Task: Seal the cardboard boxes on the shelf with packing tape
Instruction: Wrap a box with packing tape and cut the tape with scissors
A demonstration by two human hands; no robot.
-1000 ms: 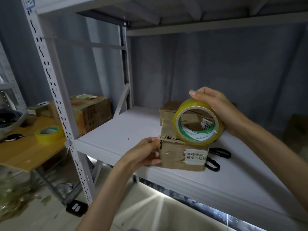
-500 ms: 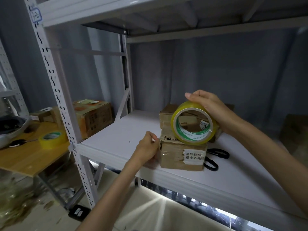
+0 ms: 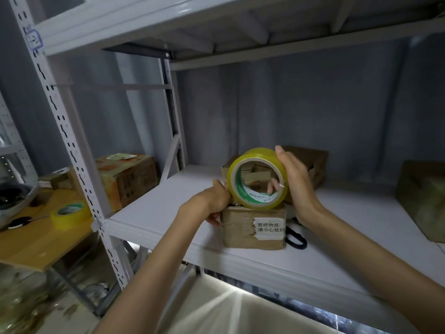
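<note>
Gripping the yellow roll of packing tape with the green-printed core point(image 3: 257, 179), your right hand point(image 3: 297, 186) wraps round its right side, fingers point(image 3: 273, 188) curling into the core, and holds it upright just above the small brown cardboard box with the white label point(image 3: 252, 229). That box stands near the front edge of the white metal shelf point(image 3: 156, 213). Your left hand point(image 3: 214, 201) sits at the roll's left edge and the box's upper left corner, its fingers curled there, and the thumb rests against the box's left face; whether it pinches a tape end you cannot tell. Behind the front box more brown cardboard boxes point(image 3: 310, 162) stand close together, partly hidden by the roll and your hand. A pair of black-handled scissors point(image 3: 295, 236) lies on the shelf just right of the labelled box. Farther right sits another dim brown box point(image 3: 423, 198). To the left, beyond the shelf post, a wooden desk point(image 3: 36, 242) carries a second yellow tape roll point(image 3: 69, 214) and an orange-printed cardboard box point(image 3: 125, 177).
</note>
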